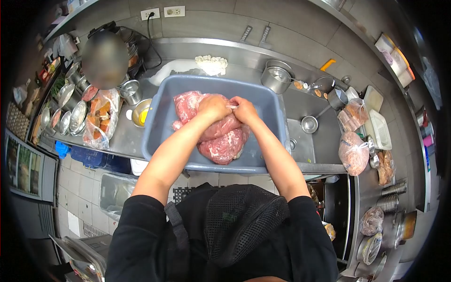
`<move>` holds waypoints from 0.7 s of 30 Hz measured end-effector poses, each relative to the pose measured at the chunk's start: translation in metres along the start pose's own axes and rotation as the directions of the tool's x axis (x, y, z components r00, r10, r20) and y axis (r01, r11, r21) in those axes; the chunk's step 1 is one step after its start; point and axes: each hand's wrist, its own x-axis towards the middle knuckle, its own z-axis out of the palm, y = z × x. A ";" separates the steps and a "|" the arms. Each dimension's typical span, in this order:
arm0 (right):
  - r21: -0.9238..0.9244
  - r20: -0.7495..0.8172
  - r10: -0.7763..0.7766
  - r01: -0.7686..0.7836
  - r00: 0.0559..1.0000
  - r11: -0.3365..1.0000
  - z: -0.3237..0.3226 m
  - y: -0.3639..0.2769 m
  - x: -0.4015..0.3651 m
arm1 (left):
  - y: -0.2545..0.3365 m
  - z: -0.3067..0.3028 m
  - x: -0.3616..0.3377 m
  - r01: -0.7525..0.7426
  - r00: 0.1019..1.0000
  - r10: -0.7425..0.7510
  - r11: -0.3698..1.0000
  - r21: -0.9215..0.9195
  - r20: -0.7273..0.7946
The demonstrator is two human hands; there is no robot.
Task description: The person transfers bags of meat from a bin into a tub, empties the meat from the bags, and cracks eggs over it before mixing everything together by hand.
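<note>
A blue-grey plastic tub [162, 141] stands across the steel counter and the sink edge. Inside it lies a clear plastic bag of raw pink meat [223, 146], bulging in large lumps. My left hand [213, 108] is closed at the top of the bag, its fingers bent down over the meat. Close beside it, my right hand [245, 111] pinches a pale, twisted piece that looks like gathered plastic. Part of the grip is hidden behind my fingers.
To the right is a steel sink with a ladle [309, 124], and a pot [277, 76] stands behind the tub. Metal bowls, bagged food [102, 117] and a yolk-yellow bowl [141, 113] crowd the left. Another meat bag [353, 153] sits at the right edge.
</note>
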 end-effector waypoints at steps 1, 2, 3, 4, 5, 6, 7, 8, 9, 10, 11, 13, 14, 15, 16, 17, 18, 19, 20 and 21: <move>-0.008 -0.010 0.007 -0.007 1.000 1.000 0.001 0.000 -0.001 | 0.000 -0.001 0.002 0.042 0.999 -0.042 0.999 0.024 0.016; -0.014 -0.023 0.015 -0.015 1.000 1.000 0.002 0.000 -0.003 | 0.000 -0.001 0.004 0.080 0.996 -0.082 0.995 0.052 0.032; -0.010 -0.027 0.020 -0.020 0.999 1.000 0.003 -0.002 -0.004 | 0.001 -0.001 0.006 0.075 0.996 -0.077 0.996 0.056 0.036; -0.066 -0.038 0.004 -0.007 0.999 0.998 0.003 -0.004 -0.006 | 0.004 0.001 0.008 0.094 0.995 -0.096 0.991 0.093 0.026; -0.123 -0.046 -0.012 0.006 0.999 0.992 0.004 -0.005 -0.009 | 0.006 0.004 0.009 0.113 0.993 -0.116 0.985 0.129 0.015; -0.121 -0.049 -0.006 0.000 0.999 0.993 0.005 -0.003 -0.011 | 0.004 0.010 0.013 0.108 0.994 -0.112 0.985 0.131 0.019; -0.135 -0.082 -0.015 0.003 0.997 0.991 0.007 0.000 -0.011 | 0.001 0.018 0.019 0.109 0.994 -0.106 0.984 0.138 -0.030; -0.149 -0.113 -0.023 0.006 0.993 0.989 0.009 0.002 -0.011 | -0.002 0.027 0.023 0.111 0.992 -0.101 0.983 0.146 -0.078; -0.147 -0.112 -0.022 0.006 0.993 0.989 0.010 0.007 -0.009 | 0.000 0.024 0.021 0.111 0.992 -0.101 0.983 0.147 -0.077; -0.152 -0.146 -0.010 -0.012 0.989 0.988 0.007 0.013 -0.007 | 0.002 0.020 0.020 0.110 0.993 -0.101 0.978 0.175 -0.063; -0.156 -0.179 0.002 -0.030 0.984 0.987 0.005 0.019 -0.005 | 0.003 0.015 0.018 0.109 0.994 -0.102 0.973 0.203 -0.048; -0.146 -0.192 0.056 -0.085 0.980 0.986 -0.004 0.025 -0.006 | 0.000 0.005 0.007 0.082 0.994 -0.066 0.975 0.205 -0.087; -0.140 -0.205 0.110 -0.141 0.973 0.980 -0.009 0.028 -0.007 | -0.005 0.003 0.002 0.052 0.992 -0.027 0.978 0.204 -0.124; -0.145 -0.232 0.092 -0.128 0.968 0.981 -0.007 0.042 -0.002 | -0.011 0.003 0.000 0.053 0.993 -0.029 0.978 0.204 -0.118; -0.144 -0.229 0.097 -0.133 0.968 0.981 -0.010 0.046 0.000 | -0.020 0.002 0.000 0.106 0.987 -0.081 0.976 0.190 -0.135; -0.082 -0.212 0.167 -0.187 0.963 0.979 -0.012 0.050 0.001 | -0.028 0.002 -0.002 0.158 0.980 -0.132 0.972 0.176 -0.149; -0.020 -0.188 0.236 -0.244 0.953 0.970 -0.012 0.055 0.002 | -0.036 0.000 -0.008 0.159 0.981 -0.135 0.971 0.179 -0.138; -0.071 -0.256 0.193 -0.217 0.947 0.974 -0.008 0.066 0.006 | -0.043 -0.006 -0.017 0.176 0.978 -0.156 0.973 0.148 -0.140; 0.004 -0.209 0.265 -0.270 0.941 0.963 -0.006 0.078 0.013 | -0.048 -0.011 -0.025 0.193 0.974 -0.176 0.974 0.120 -0.142; 0.120 -0.179 0.334 -0.316 0.926 0.941 -0.008 0.076 0.013 | -0.052 -0.014 -0.033 0.197 0.975 -0.180 0.972 0.129 -0.129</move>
